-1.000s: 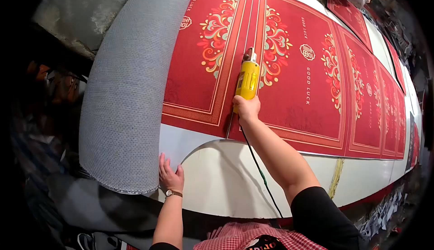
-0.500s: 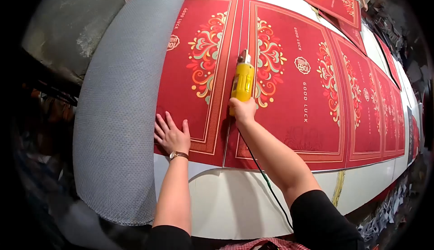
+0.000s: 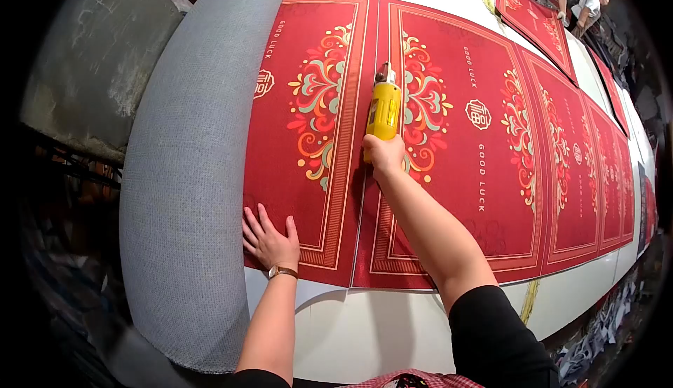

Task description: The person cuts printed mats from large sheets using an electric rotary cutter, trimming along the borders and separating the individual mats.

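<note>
My right hand (image 3: 385, 155) is wrapped round the yellow body of a corded electric cutter (image 3: 384, 111). The metal head of the cutter points away from me, at the seam between two printed panels of red carpet (image 3: 442, 213). From the tool back toward me, the seam shows as a thin pale line. My left hand (image 3: 273, 237) lies flat with fingers spread on the near corner of the left panel, beside a thick roll of grey-backed carpet (image 3: 189, 178). The panels carry gold borders, floral scrolls and the words GOOD LUCK.
The carpet lies on a white table (image 3: 350, 332), with its near edge before me. At the far right, other people's hands are at a separate red mat (image 3: 536, 27). Grey offcuts (image 3: 596, 332) heap beside the table. A grey slab (image 3: 91, 58) stands left of the roll.
The cutter in my right hand has moved a little farther along the seam, away from me. My left hand stays flat on the carpet. The far red mat has shifted with the people there.
</note>
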A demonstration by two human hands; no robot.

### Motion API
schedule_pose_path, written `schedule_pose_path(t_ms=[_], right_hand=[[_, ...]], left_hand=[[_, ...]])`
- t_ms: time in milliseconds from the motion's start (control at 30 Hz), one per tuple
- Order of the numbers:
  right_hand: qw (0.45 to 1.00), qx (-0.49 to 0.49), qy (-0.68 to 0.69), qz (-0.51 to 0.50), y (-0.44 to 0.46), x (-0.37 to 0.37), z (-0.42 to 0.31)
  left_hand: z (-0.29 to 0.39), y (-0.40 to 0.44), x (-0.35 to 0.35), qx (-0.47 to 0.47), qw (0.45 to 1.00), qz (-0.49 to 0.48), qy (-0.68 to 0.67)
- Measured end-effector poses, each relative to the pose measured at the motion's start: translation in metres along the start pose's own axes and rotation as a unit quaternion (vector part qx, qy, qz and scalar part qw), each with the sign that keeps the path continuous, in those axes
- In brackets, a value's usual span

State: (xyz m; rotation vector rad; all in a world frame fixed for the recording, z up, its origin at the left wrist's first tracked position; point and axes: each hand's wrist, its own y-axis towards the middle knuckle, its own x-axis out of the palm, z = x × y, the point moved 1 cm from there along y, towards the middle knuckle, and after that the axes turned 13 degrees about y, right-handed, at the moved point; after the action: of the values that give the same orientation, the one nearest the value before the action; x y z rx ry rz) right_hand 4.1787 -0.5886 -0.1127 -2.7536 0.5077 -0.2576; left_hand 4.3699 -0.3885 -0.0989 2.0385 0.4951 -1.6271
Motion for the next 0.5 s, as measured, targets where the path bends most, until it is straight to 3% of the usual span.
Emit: schedule_pose_path(t_ms=[500], right_hand=[[0.999, -0.013, -0.029, 0.042, 0.107, 0.034, -0.03]], left_hand=[[0.0, 0.001, -0.006, 0.013, 1.0, -0.023, 0.007]])
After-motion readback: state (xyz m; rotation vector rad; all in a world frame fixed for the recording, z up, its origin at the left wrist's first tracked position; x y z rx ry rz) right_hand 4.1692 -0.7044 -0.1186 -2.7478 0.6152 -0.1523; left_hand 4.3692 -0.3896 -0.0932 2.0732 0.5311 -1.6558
